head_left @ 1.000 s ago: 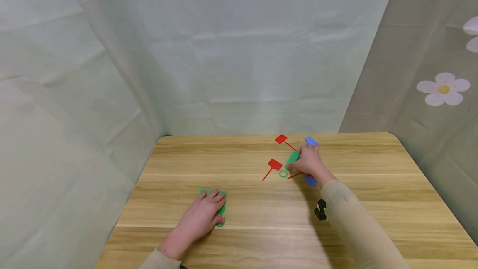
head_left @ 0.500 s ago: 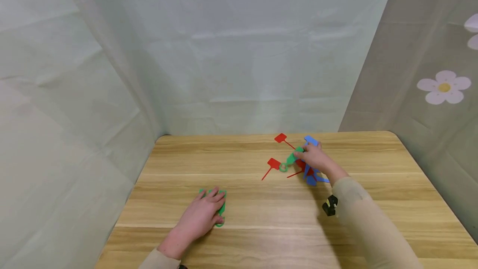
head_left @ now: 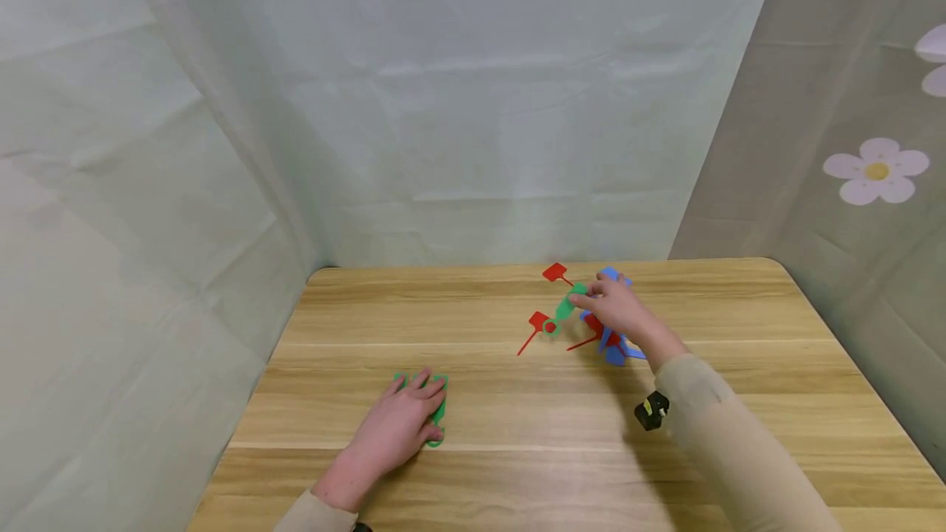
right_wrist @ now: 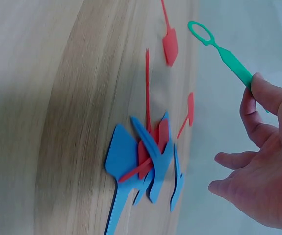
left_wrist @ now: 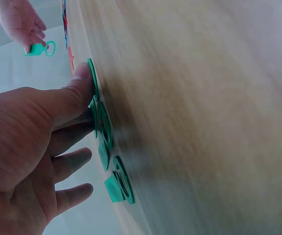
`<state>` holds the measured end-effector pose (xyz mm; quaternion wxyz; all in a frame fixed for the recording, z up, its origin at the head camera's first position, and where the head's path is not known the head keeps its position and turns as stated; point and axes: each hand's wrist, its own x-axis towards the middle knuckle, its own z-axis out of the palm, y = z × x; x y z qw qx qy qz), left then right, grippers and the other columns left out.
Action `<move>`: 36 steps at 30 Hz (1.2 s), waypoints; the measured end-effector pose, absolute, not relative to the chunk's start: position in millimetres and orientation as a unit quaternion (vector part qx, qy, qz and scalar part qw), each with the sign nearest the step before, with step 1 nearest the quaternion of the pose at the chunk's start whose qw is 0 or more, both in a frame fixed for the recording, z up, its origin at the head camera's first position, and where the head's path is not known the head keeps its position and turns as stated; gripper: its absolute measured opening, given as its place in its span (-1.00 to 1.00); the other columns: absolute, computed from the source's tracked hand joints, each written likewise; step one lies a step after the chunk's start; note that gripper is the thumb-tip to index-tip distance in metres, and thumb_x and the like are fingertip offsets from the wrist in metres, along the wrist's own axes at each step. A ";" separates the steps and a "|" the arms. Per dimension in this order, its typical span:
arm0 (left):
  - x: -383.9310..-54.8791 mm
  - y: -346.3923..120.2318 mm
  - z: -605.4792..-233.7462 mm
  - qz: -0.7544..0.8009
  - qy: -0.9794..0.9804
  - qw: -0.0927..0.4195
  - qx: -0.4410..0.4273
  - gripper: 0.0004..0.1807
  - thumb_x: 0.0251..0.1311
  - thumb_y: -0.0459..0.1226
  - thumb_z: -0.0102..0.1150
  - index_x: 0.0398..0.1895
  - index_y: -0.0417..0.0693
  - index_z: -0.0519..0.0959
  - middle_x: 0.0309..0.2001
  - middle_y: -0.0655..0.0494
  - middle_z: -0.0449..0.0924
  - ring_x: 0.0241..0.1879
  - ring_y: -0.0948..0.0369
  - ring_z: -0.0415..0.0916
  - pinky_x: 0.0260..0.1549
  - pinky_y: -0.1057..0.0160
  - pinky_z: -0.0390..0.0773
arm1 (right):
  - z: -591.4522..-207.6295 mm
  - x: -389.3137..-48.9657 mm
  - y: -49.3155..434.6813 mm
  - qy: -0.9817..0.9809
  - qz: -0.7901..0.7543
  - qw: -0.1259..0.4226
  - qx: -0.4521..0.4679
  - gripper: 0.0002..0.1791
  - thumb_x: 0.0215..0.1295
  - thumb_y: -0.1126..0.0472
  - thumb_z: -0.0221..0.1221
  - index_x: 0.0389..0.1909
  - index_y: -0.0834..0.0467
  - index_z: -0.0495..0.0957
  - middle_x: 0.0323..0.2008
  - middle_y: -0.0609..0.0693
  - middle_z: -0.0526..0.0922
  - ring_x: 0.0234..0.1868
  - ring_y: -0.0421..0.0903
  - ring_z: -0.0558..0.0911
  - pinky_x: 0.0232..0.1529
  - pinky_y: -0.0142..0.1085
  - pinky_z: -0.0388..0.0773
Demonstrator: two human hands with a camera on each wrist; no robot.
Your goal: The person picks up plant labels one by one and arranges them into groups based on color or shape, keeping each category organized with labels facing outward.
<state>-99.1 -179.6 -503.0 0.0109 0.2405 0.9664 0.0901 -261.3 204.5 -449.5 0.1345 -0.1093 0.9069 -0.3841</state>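
My right hand (head_left: 621, 306) pinches a flat green plastic tag (right_wrist: 236, 66) between thumb and finger. The tag ends in an open ring and is held above the table, over the far right part. Its other fingers spread loosely. On the left, my left hand (head_left: 395, 425) rests with fairly straight fingers over several similar green tags (left_wrist: 114, 188), partly covered in the head view. The left thumb touches one tag's ring. Below the right hand lies a jumbled pile of blue T-shaped or paddle-shaped tags (right_wrist: 123, 156) and red tags (right_wrist: 163, 132).
Two loose red tags with thin stems lie left of the pile: one near the back edge (head_left: 555, 272), one closer (head_left: 539, 322). The wooden table (head_left: 502, 433) meets a pale curtain (head_left: 473, 146) behind.
My right hand has lifted the green tag off the pile area and shifted it slightly left, uncovering more of the blue and red tags. My left hand stays in place.
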 end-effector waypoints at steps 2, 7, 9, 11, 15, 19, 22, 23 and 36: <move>-99.2 -179.2 -502.9 0.088 0.966 0.008 0.242 -0.25 0.12 -0.03 0.57 0.33 -0.23 0.64 0.41 -0.06 0.58 0.47 -0.18 0.41 0.36 -0.42 0.38 | -449.5 -260.1 201.8 0.907 -0.384 0.130 -0.111 -0.40 0.65 -0.11 0.13 0.19 0.42 0.55 0.62 0.50 0.03 0.63 0.55 -0.28 0.50 0.42 0.11; -98.8 -178.5 -502.0 0.089 0.966 0.007 0.243 -0.26 0.13 -0.04 0.57 0.33 -0.24 0.64 0.41 -0.07 0.58 0.47 -0.20 0.40 0.36 -0.42 0.38 | -450.4 -256.5 195.2 0.908 -0.387 0.113 -0.113 -0.49 0.62 -0.11 0.16 0.03 0.33 0.62 0.63 0.48 0.04 0.62 0.56 -0.16 0.47 0.39 0.21; -98.5 -178.6 -501.8 0.092 0.966 0.008 0.242 -0.26 0.12 -0.04 0.57 0.33 -0.24 0.64 0.41 -0.08 0.57 0.47 -0.21 0.40 0.36 -0.42 0.37 | -451.5 -255.5 192.8 0.907 -0.392 0.105 -0.112 -0.52 0.61 -0.10 0.19 -0.03 0.31 0.65 0.61 0.48 0.08 0.62 0.55 -0.04 0.39 0.31 0.36; -98.2 -178.8 -501.6 0.093 0.966 0.009 0.242 -0.26 0.12 -0.04 0.57 0.33 -0.24 0.64 0.41 -0.08 0.57 0.47 -0.22 0.39 0.36 -0.43 0.37 | -452.8 -254.8 191.4 0.907 -0.393 0.099 -0.110 -0.54 0.59 -0.09 0.21 -0.07 0.29 0.68 0.60 0.49 0.11 0.61 0.54 0.03 0.29 0.22 0.46; -98.0 -179.2 -502.5 0.094 0.966 0.011 0.241 -0.26 0.12 -0.04 0.56 0.33 -0.23 0.64 0.41 -0.07 0.57 0.48 -0.22 0.38 0.36 -0.42 0.37 | -454.5 -253.7 190.0 0.907 -0.398 0.095 -0.100 -0.53 0.58 -0.08 0.23 0.01 0.31 0.71 0.61 0.48 0.09 0.62 0.50 0.02 0.26 0.16 0.48; -98.3 -179.6 -503.4 0.095 0.966 0.011 0.241 -0.26 0.12 -0.04 0.56 0.33 -0.22 0.64 0.42 -0.07 0.57 0.49 -0.23 0.37 0.36 -0.43 0.37 | -454.0 -250.8 189.6 0.908 -0.397 0.092 -0.096 -0.48 0.57 -0.09 0.24 0.07 0.34 0.70 0.62 0.46 0.10 0.60 0.48 0.11 0.32 0.19 0.48; -98.9 -179.6 -503.4 0.095 0.965 0.008 0.243 -0.25 0.11 -0.04 0.57 0.33 -0.23 0.64 0.41 -0.08 0.57 0.48 -0.24 0.37 0.35 -0.43 0.37 | -455.0 -248.7 188.3 0.909 -0.395 0.091 -0.097 -0.46 0.55 -0.11 0.26 0.08 0.35 0.69 0.60 0.45 0.16 0.55 0.48 0.23 0.26 0.17 0.53; -99.1 -179.6 -503.4 0.096 0.965 0.006 0.245 -0.25 0.11 -0.05 0.58 0.32 -0.24 0.64 0.40 -0.09 0.58 0.48 -0.24 0.37 0.35 -0.44 0.38 | -455.6 -248.2 187.4 0.910 -0.393 0.090 -0.098 -0.46 0.54 -0.11 0.26 0.07 0.35 0.69 0.59 0.44 0.19 0.54 0.47 0.27 0.23 0.15 0.55; -99.7 -179.3 -504.3 0.100 0.965 0.006 0.240 -0.27 0.12 -0.05 0.58 0.32 -0.24 0.65 0.40 -0.08 0.59 0.50 -0.23 0.35 0.36 -0.44 0.35 | -458.3 -237.2 171.5 0.902 -0.406 0.101 -0.104 -0.52 0.50 -0.13 0.31 0.01 0.25 0.72 0.45 0.31 0.48 0.46 0.33 0.43 0.22 0.10 0.55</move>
